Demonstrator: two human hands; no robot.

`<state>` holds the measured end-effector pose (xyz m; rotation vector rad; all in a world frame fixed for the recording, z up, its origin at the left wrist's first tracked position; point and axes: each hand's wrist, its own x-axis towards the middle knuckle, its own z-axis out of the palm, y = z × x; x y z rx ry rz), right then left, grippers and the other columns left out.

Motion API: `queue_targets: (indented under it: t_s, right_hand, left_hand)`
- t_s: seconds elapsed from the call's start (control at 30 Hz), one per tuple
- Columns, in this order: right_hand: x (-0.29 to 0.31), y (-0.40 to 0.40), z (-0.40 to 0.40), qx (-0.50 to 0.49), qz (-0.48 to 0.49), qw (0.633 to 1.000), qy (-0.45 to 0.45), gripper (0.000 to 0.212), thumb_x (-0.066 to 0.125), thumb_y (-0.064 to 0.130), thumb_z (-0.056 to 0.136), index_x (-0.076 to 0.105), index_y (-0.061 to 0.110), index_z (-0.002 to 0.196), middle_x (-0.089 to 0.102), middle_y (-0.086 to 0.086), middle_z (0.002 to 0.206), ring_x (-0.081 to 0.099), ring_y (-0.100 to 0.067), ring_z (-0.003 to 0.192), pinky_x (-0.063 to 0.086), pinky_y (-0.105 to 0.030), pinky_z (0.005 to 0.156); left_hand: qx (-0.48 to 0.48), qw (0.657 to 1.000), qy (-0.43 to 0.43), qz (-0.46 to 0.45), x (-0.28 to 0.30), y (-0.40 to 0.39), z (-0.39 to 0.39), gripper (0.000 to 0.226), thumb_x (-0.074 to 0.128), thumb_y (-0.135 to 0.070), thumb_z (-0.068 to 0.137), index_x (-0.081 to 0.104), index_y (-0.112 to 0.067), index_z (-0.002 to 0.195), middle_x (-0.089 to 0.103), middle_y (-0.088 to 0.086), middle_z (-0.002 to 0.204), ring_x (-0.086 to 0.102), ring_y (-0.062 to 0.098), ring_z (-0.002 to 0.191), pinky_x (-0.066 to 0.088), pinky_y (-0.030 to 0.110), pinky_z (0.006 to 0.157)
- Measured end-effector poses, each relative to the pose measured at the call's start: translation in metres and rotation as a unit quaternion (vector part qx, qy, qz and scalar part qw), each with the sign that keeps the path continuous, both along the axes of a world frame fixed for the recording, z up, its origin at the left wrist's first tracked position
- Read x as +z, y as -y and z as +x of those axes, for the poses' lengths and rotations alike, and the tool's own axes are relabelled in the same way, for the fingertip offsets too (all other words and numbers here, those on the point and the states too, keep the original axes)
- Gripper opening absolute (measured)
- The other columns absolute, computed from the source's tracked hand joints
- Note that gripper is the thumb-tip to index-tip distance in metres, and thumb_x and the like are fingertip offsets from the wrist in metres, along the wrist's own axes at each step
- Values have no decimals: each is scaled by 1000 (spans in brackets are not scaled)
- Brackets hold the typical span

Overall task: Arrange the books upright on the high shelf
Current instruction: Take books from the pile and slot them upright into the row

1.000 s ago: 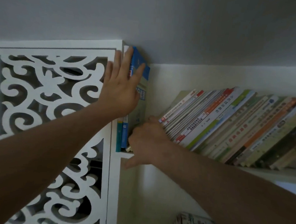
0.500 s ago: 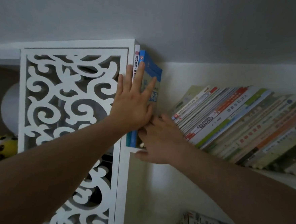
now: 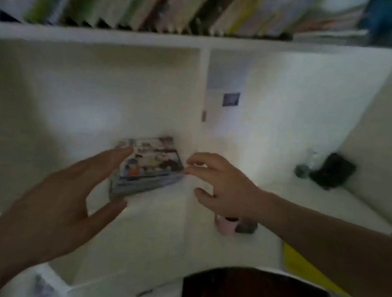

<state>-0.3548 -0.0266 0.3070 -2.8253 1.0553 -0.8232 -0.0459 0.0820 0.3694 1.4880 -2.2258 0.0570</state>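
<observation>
Lying flat on the white lower surface: a small stack of thin paperback books with a colourful illustrated cover (image 3: 147, 165), grey page edges toward the viewer, pushed close to the white back corner, just at 9 o'clock of the vertical divider. Blurred, so titles unreadable. Up at 12 o'clock, along the white high shelf board (image 3: 96, 36): a long row of slim books with green, white, yellow and dark spines (image 3: 154, 6), leaning rather than upright, bottom edges resting on the board.
</observation>
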Motion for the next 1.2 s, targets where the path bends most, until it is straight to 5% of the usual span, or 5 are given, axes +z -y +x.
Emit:
queue_targets:
  t_s: [0.2,0.47,0.73,0.93,1.2]
  right_hand:
    - [-149,10,-193,-301,216,927,49,46,62,26,88,69,19,133,58,-6,140,55,-27,128,46,-43,113]
    - [-292,6,-437,-564,432,704,3,61,70,39,93,53,27,150,40,-11,152,42,-39,138,40,-47,113]
    - [-363,-22,-489,-618,504,565,212,77,76,37,84,40,27,152,43,-13,143,52,-41,127,49,-55,108]
    - [-360,-13,-501,-585,546,444,403,37,74,17,91,57,25,123,69,5,101,70,-14,84,56,-31,63]
    - [-368,-29,-525,-547,581,416,436,25,74,9,92,65,22,112,76,-1,104,75,-22,90,63,-41,73]
  left_hand:
    - [-96,974,-80,191,-145,79,-174,64,63,-52,95,29,-62,148,38,-21,159,46,8,140,45,34,111]
    - [-138,887,-35,439,-320,144,-422,62,64,-44,99,34,-49,153,24,-20,158,27,6,148,26,22,117]
    - [-7,742,-182,645,-384,189,-582,44,73,-32,91,54,-42,129,70,-11,123,68,12,109,60,41,95]
    - [52,752,-134,644,-423,213,-596,70,84,-71,64,62,-45,126,74,-18,113,72,10,101,62,43,89]
    - [2,818,-94,568,-409,208,-624,24,61,-30,104,53,-38,125,68,-12,110,65,7,92,55,31,75]
